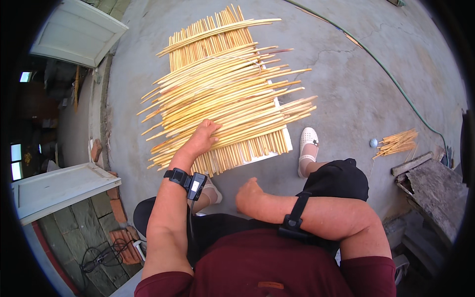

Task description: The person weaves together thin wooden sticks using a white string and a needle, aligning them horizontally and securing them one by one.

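My left hand (204,132) is closed on the pale wooden sticks (178,109), which lie lengthwise across the lower part of a mat of crosswise rods (262,144) on a white backing. Several sticks also lie across the upper part of the mat, and a thin pale cord loops over the middle ones. My right hand (250,195) is held low, below the mat's near edge, with curled fingers; what it holds, if anything, is hidden.
A green hose (376,59) runs over the concrete floor (346,89). A loose stick bundle (396,143) and a pale ball (373,143) lie at right, near weathered boards (430,173). White shutters (64,188) and tangled cables (101,257) are at left.
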Tool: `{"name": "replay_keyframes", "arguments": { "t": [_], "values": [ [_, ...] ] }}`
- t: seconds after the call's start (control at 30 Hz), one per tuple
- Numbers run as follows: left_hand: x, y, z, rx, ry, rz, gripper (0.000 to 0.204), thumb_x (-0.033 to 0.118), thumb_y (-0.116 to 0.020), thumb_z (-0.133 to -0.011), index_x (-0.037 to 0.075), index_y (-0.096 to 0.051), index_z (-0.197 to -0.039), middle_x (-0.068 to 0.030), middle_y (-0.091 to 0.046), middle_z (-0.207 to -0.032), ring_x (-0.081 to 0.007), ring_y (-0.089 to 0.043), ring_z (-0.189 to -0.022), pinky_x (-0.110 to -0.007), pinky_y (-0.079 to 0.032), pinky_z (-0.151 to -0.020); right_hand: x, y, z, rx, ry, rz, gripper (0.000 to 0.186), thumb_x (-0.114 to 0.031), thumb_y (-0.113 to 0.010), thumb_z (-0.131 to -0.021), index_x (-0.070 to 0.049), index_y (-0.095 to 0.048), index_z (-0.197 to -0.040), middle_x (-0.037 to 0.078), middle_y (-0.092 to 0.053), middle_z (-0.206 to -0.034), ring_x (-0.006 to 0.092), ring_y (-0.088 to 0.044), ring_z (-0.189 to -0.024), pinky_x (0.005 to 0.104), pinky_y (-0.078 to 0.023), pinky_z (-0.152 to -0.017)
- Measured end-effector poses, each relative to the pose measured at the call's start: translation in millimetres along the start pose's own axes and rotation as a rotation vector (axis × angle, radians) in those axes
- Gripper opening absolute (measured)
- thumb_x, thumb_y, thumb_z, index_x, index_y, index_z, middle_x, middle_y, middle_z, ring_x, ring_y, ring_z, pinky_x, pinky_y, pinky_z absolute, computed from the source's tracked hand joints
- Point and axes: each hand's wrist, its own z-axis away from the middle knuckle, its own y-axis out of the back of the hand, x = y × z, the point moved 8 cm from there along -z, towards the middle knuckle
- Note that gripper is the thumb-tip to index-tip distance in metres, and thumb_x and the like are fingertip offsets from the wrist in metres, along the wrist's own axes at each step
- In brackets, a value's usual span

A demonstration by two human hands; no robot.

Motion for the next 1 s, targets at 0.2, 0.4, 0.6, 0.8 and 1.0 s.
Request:
{"name": "replay_keyframes", "arguments": {
  "t": [0.2, 0.4, 0.6, 0.8, 1.0],
  "values": [
    [-17, 2, -11, 0.058, 0.128, -0.126, 0.044, 0.0, -0.069, -0.079, 0.003, -0.056, -0.121, -0.0138, -0.055, -0.107, -0.0293, -0.052, -0.109, -0.035, -0.041, -0.096, -1, 3, 3, -0.002, 0.007, -0.037, 0.031, -0.023, -0.058, -0.087, -0.006, -0.069, -0.111, 0.018, -0.066, -0.112, 0.0337, -0.063, -0.104, 0.057, -0.042, -0.092],
    [29, 13, 24, 0.542, -0.12, -0.38, 0.042, 0.009, -0.074, -0.073, 0.003, -0.058, -0.111, -0.0135, -0.056, -0.112, -0.0323, -0.051, -0.107, -0.042, -0.041, -0.095, 2, 7, 4, -0.065, 0.028, -0.07, 0.033, -0.019, -0.059, -0.086, -0.006, -0.067, -0.115, 0.018, -0.064, -0.117, 0.0343, -0.06, -0.11, 0.0568, -0.041, -0.094],
    [46, -25, 40, 0.523, -0.141, -0.494, 0.068, 0.013, -0.077, -0.069, 0.004, -0.047, -0.129, -0.0182, -0.044, -0.132, -0.0389, -0.041, -0.123, -0.049, -0.034, -0.106, -5, 0, -2, -0.129, 0.044, -0.066, 0.033, -0.021, -0.059, -0.088, -0.008, -0.067, -0.117, 0.015, -0.063, -0.12, 0.0331, -0.06, -0.112, 0.0565, -0.04, -0.096],
    [29, -23, 22, 0.537, -0.114, -0.541, 0.064, 0.01, -0.073, -0.071, 0.005, -0.047, -0.13, -0.0164, -0.045, -0.131, -0.0333, -0.042, -0.125, -0.049, -0.032, -0.106, -8, -14, -7, -0.114, 0.031, -0.087, 0.037, -0.034, -0.057, -0.091, -0.009, -0.067, -0.116, 0.011, -0.065, -0.119, 0.0312, -0.06, -0.113, 0.055, -0.039, -0.097],
    [39, -11, 18, 0.606, -0.171, -0.647, 0.049, 0.002, -0.055, -0.078, 0.006, -0.051, -0.127, -0.0152, -0.053, -0.12, -0.0313, -0.05, -0.111, -0.045, -0.039, -0.094, 0, -3, -7, -0.032, -0.022, -0.015, 0.057, -0.055, -0.05, -0.091, -0.006, -0.067, -0.114, 0.016, -0.066, -0.114, 0.0336, -0.061, -0.108, 0.054, -0.039, -0.098]
  ]
}}
